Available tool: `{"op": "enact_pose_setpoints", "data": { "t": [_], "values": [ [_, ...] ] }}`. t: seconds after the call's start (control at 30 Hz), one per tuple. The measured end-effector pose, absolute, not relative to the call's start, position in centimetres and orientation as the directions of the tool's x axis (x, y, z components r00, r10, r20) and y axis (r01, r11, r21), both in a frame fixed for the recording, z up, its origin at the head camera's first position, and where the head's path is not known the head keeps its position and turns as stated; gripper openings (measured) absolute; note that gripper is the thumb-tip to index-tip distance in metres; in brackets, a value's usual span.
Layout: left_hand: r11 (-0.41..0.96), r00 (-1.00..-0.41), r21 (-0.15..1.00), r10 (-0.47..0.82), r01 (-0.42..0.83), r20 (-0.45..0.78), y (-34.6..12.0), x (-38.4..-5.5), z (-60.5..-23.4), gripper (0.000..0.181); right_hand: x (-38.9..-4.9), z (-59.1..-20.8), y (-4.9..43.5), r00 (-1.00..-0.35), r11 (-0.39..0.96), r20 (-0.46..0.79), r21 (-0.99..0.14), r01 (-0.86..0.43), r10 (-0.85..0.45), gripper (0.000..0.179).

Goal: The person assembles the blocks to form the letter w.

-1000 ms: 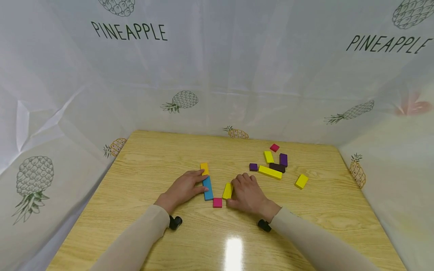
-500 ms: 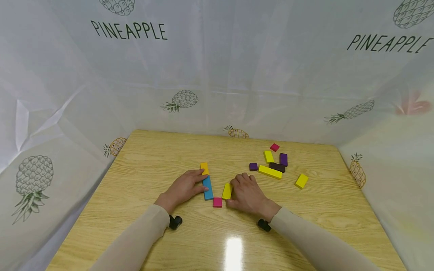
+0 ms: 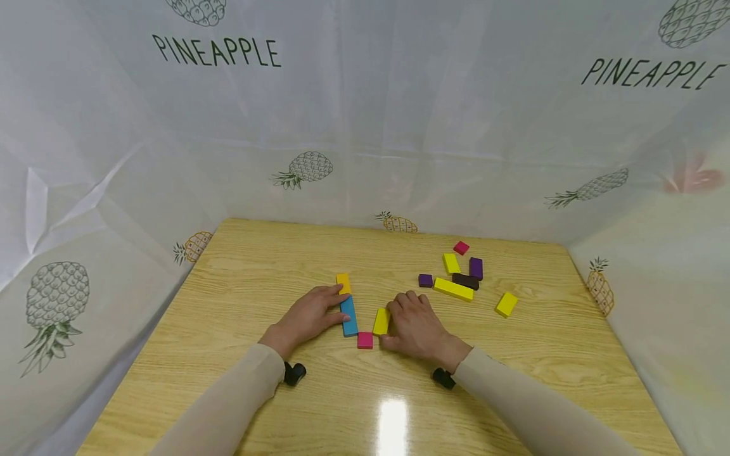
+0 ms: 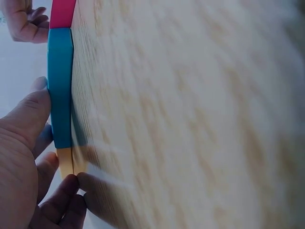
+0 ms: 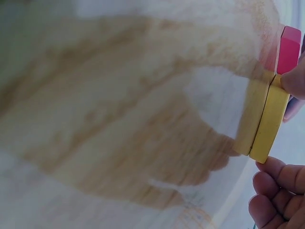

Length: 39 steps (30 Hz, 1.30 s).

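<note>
Beside the pink block [image 3: 365, 341], I'm pinching the yellow block [image 3: 381, 322], likely light and rigid, by its ends with the right hand [image 3: 419, 327]; the relaxed left hand [image 3: 306, 318] is touching the blue block [image 3: 350, 318].

Wood-grain table [image 3: 274, 253], bright reflection [image 3: 393, 427] on it, pale sheet [image 3: 399, 95] behind, pineapple drawings [image 3: 310, 166], dark PINEAPPLE lettering [image 3: 219, 52]
</note>
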<state>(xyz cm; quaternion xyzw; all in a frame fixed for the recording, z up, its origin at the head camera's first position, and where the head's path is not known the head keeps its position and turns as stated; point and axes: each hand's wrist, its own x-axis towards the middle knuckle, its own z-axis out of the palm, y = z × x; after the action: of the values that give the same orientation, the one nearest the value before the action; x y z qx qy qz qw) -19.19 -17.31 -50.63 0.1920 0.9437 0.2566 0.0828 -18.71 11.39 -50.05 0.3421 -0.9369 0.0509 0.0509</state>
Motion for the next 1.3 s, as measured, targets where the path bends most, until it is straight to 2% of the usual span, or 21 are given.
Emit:
{"op": "enact_pose_setpoints", "data": {
  "t": [0.43,0.63,0.77,1.0,1.3],
  "values": [
    [0.792,-0.911,0.523,0.406,0.314,-0.067,-17.2,-19.1,-50.3,0.058,-18.7,-50.0,11.3,-0.764,0.763,0.136,-0.073,-0.643,-0.631,0.065],
    [0.797,-0.913,0.515,0.402,0.314,-0.066,-17.2,-19.1,-50.4,0.059,-19.3,-49.7,11.5,-0.760,0.761,0.180,-0.078,-0.644,-0.625,0.063],
    [0.797,-0.913,0.514,0.404,0.317,-0.063,-17.2,-19.2,-50.5,0.059,-19.7,-49.4,12.0,-0.781,0.782,0.189,-0.085,-0.617,-0.595,0.064],
    [0.791,-0.911,0.518,0.410,0.324,-0.056,-17.3,-19.1,-50.6,0.059,-20.3,-49.3,13.7,-0.814,0.813,0.210,-0.118,-0.570,-0.541,0.060],
    [0.791,-0.912,0.523,0.405,0.317,-0.059,-17.3,-19.1,-50.7,0.059,-21.4,-49.4,17.7,-0.816,0.843,0.312,-0.077,-0.532,-0.486,0.052]
  ]
}}
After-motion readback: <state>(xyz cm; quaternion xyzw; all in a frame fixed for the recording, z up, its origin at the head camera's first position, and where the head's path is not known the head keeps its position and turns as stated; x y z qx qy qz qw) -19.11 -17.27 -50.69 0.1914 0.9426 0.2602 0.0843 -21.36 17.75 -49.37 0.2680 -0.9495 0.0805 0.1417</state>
